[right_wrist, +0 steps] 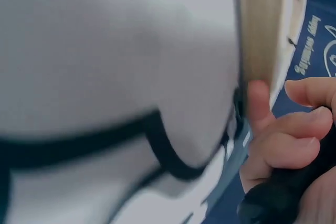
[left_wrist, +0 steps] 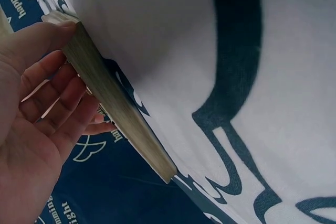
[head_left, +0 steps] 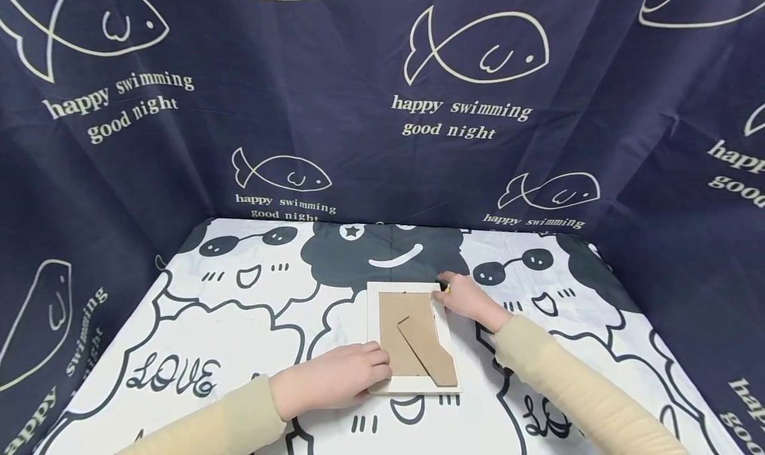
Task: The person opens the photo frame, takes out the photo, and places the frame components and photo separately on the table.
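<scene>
A white picture frame (head_left: 373, 315) lies face down on the patterned cloth. Its brown backing board (head_left: 391, 342) and slanted brown stand leg (head_left: 439, 359) face up. My left hand (head_left: 335, 375) holds the frame's lower left side; in the left wrist view the thumb (left_wrist: 65, 29) lies on the pale edge (left_wrist: 121, 103), fingers beyond it. At the upper right corner, my right hand (head_left: 469, 297) grips a slim tool with a black handle (right_wrist: 273, 195) and a bit of yellow (head_left: 447, 288). One right finger (right_wrist: 259, 100) touches the frame's side. The tool's tip is hidden.
A white cloth (head_left: 251, 342) with black cartoon sheep covers the table. Dark blue curtains (head_left: 358, 96) printed with fish and lettering stand behind it and at both sides.
</scene>
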A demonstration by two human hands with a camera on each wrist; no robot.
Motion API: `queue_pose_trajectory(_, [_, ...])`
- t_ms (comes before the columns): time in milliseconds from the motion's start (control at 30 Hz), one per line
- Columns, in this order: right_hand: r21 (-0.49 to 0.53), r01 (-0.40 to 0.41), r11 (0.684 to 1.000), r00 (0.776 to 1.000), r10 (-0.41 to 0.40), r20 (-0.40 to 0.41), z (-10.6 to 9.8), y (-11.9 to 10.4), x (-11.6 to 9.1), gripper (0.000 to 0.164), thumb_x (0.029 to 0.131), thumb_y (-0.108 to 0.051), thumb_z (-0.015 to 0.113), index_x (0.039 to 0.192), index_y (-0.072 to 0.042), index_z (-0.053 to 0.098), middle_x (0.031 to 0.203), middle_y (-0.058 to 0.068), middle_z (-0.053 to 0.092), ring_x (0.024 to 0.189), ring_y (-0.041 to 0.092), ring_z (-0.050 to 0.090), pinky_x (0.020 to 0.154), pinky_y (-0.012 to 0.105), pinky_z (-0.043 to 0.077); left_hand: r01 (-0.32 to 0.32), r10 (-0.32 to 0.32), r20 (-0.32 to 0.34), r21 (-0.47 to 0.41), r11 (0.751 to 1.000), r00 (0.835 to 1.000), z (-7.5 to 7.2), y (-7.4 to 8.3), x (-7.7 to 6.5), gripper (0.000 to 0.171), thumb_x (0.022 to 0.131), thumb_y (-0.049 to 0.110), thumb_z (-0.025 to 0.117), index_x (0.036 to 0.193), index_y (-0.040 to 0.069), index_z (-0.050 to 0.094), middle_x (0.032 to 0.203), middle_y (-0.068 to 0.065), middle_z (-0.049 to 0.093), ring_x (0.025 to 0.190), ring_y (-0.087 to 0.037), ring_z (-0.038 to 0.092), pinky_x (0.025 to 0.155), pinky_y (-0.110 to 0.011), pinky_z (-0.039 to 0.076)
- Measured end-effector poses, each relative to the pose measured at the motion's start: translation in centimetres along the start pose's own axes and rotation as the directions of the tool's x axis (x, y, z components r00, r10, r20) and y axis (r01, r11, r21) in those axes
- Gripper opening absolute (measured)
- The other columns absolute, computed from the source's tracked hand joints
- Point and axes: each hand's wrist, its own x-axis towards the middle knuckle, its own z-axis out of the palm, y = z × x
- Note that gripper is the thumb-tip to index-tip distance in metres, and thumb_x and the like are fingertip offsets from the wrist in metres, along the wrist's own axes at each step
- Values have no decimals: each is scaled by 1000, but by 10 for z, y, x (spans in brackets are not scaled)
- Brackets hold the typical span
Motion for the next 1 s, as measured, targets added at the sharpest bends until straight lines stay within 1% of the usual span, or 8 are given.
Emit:
queue_pose_trajectory(100, [71, -64, 995, 998, 63, 26, -14, 7, 5, 43, 85, -29, 54, 114, 2, 54, 42, -1, 51, 35, 9, 46, 44, 25, 39, 2, -2, -2, -8, 1000, 1000, 1, -1, -1, 30, 67, 19, 72, 93, 20, 56, 91, 11, 51, 82, -5, 45, 75, -18, 41])
queue_pose_trajectory(200, [232, -168, 958, 985, 154, 78, -30, 20, 13, 35, 86, -31, 52, 98, 2, 57, 41, -4, 42, 31, 9, 37, 37, 24, 35, 9, -9, 2, -14, 1000, 1000, 2, -2, -2, 31, 67, 19, 72, 94, 20, 56, 91, 11, 51, 82, -5, 45, 75, -18, 41])
queue_pose_trajectory(267, [370, -237, 898, 971, 202, 131, -41, 31, 20, 34, 88, -30, 49, 87, 3, 54, 43, -4, 38, 32, 9, 33, 36, 24, 31, 13, -13, 4, -15, 1000, 1000, 2, -2, -2, 31, 67, 19, 72, 94, 21, 56, 92, 11, 51, 82, -5, 45, 75, -18, 41])
queue_pose_trajectory(467, [641, -411, 648, 907, 360, 218, -65, 68, 36, 35, 90, -32, 44, 67, -7, 41, 47, -5, 37, 37, 7, 34, 39, 23, 32, 9, -9, 1, -21, 1000, 1000, 3, -2, -1, 32, 66, 18, 72, 95, 21, 57, 91, 11, 51, 82, -5, 44, 75, -18, 40])
queue_pose_trajectory(600, [697, -423, 578, 886, 424, 187, -70, 87, 42, 35, 89, -33, 44, 67, -8, 37, 48, -4, 39, 38, 8, 35, 41, 23, 34, 8, -8, 2, -20, 1000, 1000, 3, -1, -1, 33, 66, 18, 72, 95, 21, 57, 92, 11, 51, 82, -5, 44, 75, -18, 40])
queue_pose_trajectory(667, [698, -419, 581, 878, 455, 148, -70, 93, 43, 34, 89, -34, 45, 69, -7, 38, 49, -3, 41, 38, 9, 37, 41, 23, 35, 8, -8, 2, -16, 1000, 1000, 4, -1, -1, 33, 66, 19, 72, 95, 21, 57, 92, 11, 51, 83, -6, 44, 75, -19, 40])
queue_pose_trajectory(833, [652, -401, 644, 865, 501, 37, -65, 106, 41, 28, 85, -29, 43, 83, -1, 46, 51, -2, 46, 42, 11, 43, 45, 26, 41, 4, -4, 1, -11, 1000, 1000, 5, -1, -1, 33, 67, 19, 72, 96, 21, 57, 92, 10, 51, 83, -6, 45, 75, -19, 40])
queue_pose_trajectory(1000, [484, -392, 782, 875, 479, -65, -52, 117, 41, 28, 83, -24, 44, 85, 2, 55, 61, 1, 52, 53, 14, 50, 52, 28, 45, 11, -10, 13, -19, 1000, 1000, 4, -1, -2, 34, 68, 21, 73, 98, 21, 58, 93, 10, 52, 84, -5, 46, 76, -18, 41])
